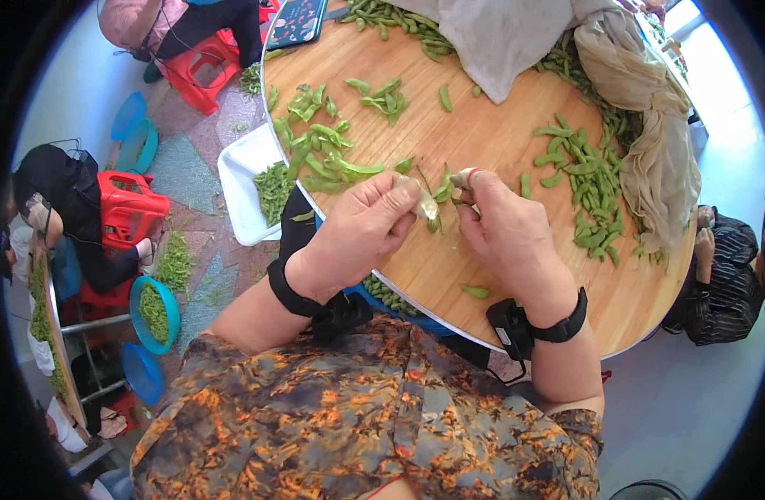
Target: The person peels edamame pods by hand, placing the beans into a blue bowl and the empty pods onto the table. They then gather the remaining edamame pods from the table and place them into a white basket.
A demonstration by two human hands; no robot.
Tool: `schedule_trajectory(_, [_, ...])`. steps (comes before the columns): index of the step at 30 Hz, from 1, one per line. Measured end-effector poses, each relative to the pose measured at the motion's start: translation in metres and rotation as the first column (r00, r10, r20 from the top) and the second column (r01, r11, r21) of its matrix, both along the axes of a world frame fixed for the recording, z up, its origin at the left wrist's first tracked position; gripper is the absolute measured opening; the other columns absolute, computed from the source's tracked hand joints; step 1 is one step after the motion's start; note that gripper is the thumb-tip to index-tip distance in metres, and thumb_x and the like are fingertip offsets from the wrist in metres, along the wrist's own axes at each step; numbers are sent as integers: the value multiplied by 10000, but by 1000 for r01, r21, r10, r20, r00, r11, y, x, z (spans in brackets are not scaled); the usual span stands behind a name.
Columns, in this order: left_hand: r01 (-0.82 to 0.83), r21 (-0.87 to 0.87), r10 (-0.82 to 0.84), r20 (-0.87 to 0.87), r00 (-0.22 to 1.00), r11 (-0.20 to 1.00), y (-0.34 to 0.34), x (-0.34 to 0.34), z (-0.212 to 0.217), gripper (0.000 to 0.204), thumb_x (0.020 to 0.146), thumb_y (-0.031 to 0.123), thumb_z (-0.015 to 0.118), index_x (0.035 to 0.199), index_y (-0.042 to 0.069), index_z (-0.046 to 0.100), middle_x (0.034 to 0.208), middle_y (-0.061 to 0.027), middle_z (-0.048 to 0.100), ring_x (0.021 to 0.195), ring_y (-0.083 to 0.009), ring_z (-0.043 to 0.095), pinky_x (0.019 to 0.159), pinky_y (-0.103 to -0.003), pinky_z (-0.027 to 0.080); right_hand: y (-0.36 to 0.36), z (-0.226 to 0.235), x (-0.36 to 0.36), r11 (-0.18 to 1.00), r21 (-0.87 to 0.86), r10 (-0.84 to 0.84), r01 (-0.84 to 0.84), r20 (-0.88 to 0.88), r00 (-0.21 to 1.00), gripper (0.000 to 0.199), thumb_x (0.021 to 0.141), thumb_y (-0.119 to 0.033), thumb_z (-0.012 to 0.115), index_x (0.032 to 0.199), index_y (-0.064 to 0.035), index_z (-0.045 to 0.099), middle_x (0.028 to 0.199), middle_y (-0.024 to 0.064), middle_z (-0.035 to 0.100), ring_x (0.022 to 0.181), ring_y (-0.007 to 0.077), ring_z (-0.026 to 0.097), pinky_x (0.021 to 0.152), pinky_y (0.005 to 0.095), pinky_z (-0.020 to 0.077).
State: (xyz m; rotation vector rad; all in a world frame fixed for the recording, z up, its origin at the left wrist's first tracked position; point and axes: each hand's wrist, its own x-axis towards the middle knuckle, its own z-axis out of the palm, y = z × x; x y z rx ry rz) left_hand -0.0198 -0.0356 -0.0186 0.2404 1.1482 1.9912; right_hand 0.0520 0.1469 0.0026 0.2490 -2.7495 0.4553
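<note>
Round wooden table (482,142), both hands (361,229) (503,229) pinching green pod (433,208)

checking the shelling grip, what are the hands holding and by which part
Both hands hold one green bean pod over the round wooden table: left hand pinches its left end, right hand its right end.

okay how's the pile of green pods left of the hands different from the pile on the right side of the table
The left pile looks flattened and split open, loosely scattered; the right pile looks plumper and whole, packed denser. The left pile lies on bare wood; the right pile sits against a beige cloth. Both are green pods on the round wooden table.
</note>
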Motion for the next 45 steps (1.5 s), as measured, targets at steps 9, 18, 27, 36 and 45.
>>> schedule_trajectory(9, [373, -140, -383, -52, 922, 917, 6, 2, 8, 257, 974, 290, 467, 862, 79, 561, 644, 81, 395, 541, -15, 324, 463, -181, 259, 2, 13, 14, 953, -28, 288, -303, -239, 927, 318, 714, -41, 650, 1005, -33, 520, 695, 91, 577, 491, 232, 548, 440, 328, 446])
schedule_trajectory(18, [274, -130, -303, -386, 871, 953, 9, 12, -8, 177, 974, 195, 469, 964, 56, 578, 718, 48, 446, 616, -34, 374, 542, -191, 325, 5, 21, 23, 723, -674, 108, 151, 326, 939, 135, 818, -6, 485, 947, 2, 447, 703, 141, 561, 615, 286, 586, 566, 329, 468])
schedule_trajectory(27, [-32, -283, -212, -783, 584, 959, 7, 16, -6, 81, 923, 91, 538, 923, 16, 567, 745, -35, 527, 672, -118, 504, 586, -283, 399, 3, 22, 26, 619, -751, 252, 229, 466, 848, 153, 851, -26, 468, 996, -10, 422, 706, 169, 539, 621, 370, 547, 550, 383, 431])
schedule_trajectory(36, [-205, -175, -113, -952, 285, 963, 11, 18, -5, 79, 892, 103, 579, 872, 29, 561, 636, -58, 477, 524, -187, 470, 481, -306, 362, -1, 11, 27, 703, -701, 203, 118, 357, 912, 189, 846, 10, 463, 1024, -29, 412, 729, 190, 539, 681, 396, 584, 572, 393, 458])
schedule_trajectory(45, [327, 476, -546, 452, 706, 817, 9, 17, -4, 157, 966, 204, 479, 869, 80, 479, 631, 28, 412, 478, -51, 334, 437, -188, 264, -3, 7, 30, 670, -740, 244, -52, 154, 957, 166, 859, 24, 453, 1012, -41, 451, 717, 136, 546, 623, 313, 590, 546, 347, 455])
